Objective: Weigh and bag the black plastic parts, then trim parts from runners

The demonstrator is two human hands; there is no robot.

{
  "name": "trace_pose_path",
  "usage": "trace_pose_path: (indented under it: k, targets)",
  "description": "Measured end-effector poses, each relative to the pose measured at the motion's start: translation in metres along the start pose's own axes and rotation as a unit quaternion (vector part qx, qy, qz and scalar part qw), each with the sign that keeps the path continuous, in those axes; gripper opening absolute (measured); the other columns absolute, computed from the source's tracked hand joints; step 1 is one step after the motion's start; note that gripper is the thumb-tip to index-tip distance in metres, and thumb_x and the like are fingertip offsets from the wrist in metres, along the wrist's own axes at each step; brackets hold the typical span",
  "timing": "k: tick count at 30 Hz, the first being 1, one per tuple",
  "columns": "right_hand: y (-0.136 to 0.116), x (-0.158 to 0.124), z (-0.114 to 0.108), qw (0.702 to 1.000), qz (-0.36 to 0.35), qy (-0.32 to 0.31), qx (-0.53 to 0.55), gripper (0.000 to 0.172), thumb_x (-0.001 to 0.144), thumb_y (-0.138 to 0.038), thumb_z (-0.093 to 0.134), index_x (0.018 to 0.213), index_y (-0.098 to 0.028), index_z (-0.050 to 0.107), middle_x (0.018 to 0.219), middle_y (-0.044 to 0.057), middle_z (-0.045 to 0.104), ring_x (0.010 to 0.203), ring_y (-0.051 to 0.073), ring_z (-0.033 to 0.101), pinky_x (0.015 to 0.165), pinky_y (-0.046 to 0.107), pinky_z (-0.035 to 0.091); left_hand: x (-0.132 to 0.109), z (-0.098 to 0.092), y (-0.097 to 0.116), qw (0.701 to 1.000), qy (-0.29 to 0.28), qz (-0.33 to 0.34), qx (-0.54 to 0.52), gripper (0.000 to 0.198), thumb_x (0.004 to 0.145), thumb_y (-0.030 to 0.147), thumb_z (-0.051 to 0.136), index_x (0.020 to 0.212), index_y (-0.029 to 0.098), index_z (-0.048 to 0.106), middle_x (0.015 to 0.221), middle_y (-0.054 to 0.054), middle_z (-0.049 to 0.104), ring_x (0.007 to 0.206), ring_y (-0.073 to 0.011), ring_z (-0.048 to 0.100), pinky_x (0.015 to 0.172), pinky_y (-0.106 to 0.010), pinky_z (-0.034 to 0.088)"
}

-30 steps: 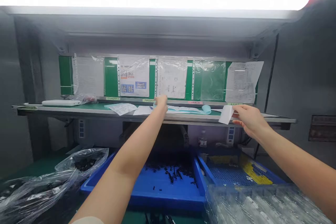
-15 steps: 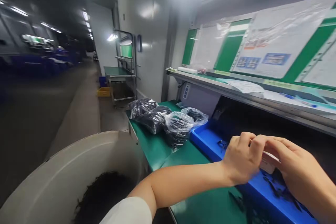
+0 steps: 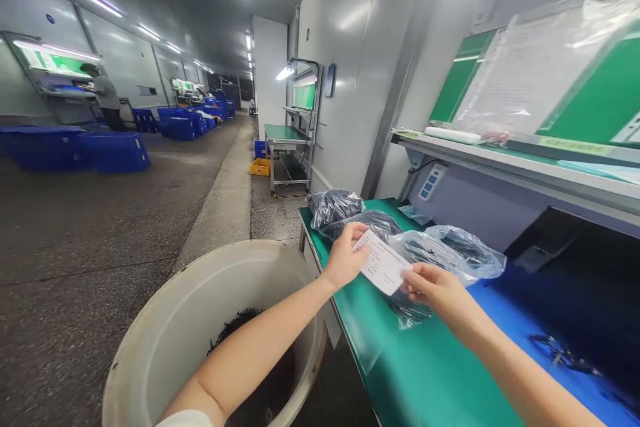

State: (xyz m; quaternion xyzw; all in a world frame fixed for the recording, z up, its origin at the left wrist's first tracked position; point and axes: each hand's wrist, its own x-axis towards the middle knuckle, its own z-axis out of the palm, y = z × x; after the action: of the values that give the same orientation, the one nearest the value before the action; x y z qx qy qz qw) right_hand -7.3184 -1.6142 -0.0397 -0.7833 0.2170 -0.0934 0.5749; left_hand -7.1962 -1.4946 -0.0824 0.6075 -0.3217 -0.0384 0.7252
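The white paper slip (image 3: 384, 261) has come away from the shelf (image 3: 520, 155): a second ago it was in the right hand at the shelf's edge, while the left hand was further along. The view has turned left, and both hands now share the slip, which hangs tilted above the green table (image 3: 365, 330), in front of the plastic bags (image 3: 425, 243). The work seems to have passed from the shelf to the slip itself, with its print facing the wearer.

The left hand (image 3: 345, 259) pinches the slip's left end, its fingers nearly closed. The right hand (image 3: 436, 285) grips the lower right corner, thumb on top, fingers bent beneath; some fingertips are hidden. Neither hand has let go, and whether the slip touches a bag I cannot tell
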Motion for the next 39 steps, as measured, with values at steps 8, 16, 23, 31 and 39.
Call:
trace_pose_path:
  k: [8,16,23,31,39]
  targets:
    - [-0.049,0.151,0.066,0.996,-0.008,0.077,-0.04,0.019,0.075,-0.01,0.05,0.057,-0.012,0.049,0.054,-0.001,0.053,0.044,0.005,0.047,0.035,0.014,0.031,0.155,-0.067,-0.058,0.999,0.039,-0.011,0.031,0.016,0.072,0.007,0.05,0.084,0.017,0.048,0.068,0.002,0.054,0.056,-0.0086,0.052,0.053,-0.018,0.04]
    - [-0.062,0.269,0.096,0.99,0.048,0.13,-0.031,0.02,0.077,-0.012,0.049,0.057,-0.012,0.045,0.065,0.002,0.059,0.039,0.002,0.043,0.03,0.014,0.02,0.276,-0.09,-0.105,0.992,0.036,-0.027,0.118,0.012,0.071,0.009,0.054,0.078,0.019,0.053,0.062,0.003,0.059,0.059,-0.0123,0.054,0.065,-0.024,0.042]
    - [-0.05,0.297,0.101,0.983,0.105,0.145,-0.051,0.014,0.073,-0.012,0.052,0.059,-0.011,0.048,0.058,0.001,0.057,0.036,0.003,0.042,0.03,0.014,0.019,0.288,-0.093,-0.129,0.962,0.007,-0.032,0.271,0.011,0.072,0.01,0.057,0.071,0.021,0.055,0.065,0.002,0.061,0.079,-0.0182,0.057,0.087,-0.036,0.036]
    - [-0.045,0.296,0.101,0.978,0.122,0.126,-0.11,0.019,0.074,-0.018,0.054,0.057,-0.013,0.048,0.051,-0.001,0.053,0.033,0.004,0.038,0.029,0.015,0.019,0.275,-0.09,-0.123,0.905,-0.022,0.011,0.425,0.016,0.078,0.014,0.049,0.092,0.016,0.058,0.115,-0.014,0.051,0.115,-0.0274,0.04,0.096,-0.041,0.028]
    - [-0.05,0.261,0.063,0.982,0.098,0.095,-0.134,0.021,0.076,-0.016,0.05,0.055,-0.014,0.044,0.055,0.0,0.056,0.035,0.004,0.039,0.03,0.016,0.019,0.244,-0.068,-0.127,0.858,-0.128,0.066,0.494,0.047,0.078,0.04,0.052,0.117,0.014,0.049,0.124,-0.017,0.047,0.115,-0.0282,0.043,0.096,-0.035,0.031]
